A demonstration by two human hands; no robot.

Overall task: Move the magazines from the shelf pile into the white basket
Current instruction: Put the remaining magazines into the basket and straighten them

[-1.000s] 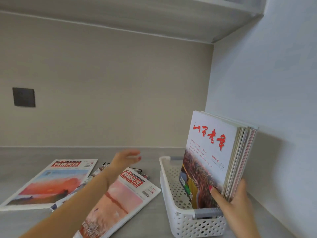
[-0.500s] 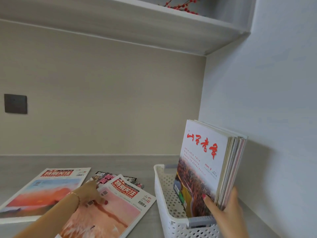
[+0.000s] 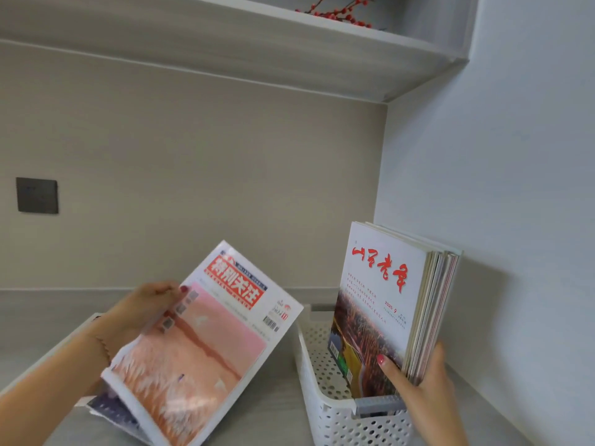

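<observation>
My left hand (image 3: 146,309) grips the left edge of a pink-covered magazine (image 3: 206,346) with a red title and holds it tilted above the shelf, left of the white basket (image 3: 317,378). Several magazines (image 3: 386,304) stand upright in the basket and lean toward the right wall. My right hand (image 3: 428,391) holds the near lower edge of that stack, thumb on the front cover. Under the lifted magazine a corner of another magazine (image 3: 109,408) lies flat on the shelf; the others in the pile are hidden.
The grey shelf surface (image 3: 277,400) runs back to a beige wall with a dark switch plate (image 3: 37,195). A white wall (image 3: 515,220) stands close on the right. An upper shelf (image 3: 257,49) overhangs, with red berry twigs (image 3: 338,14) on it.
My left hand came down on the pink magazine, took its edge and lifted it off the pile, toward the basket. My right hand stayed on the upright stack.
</observation>
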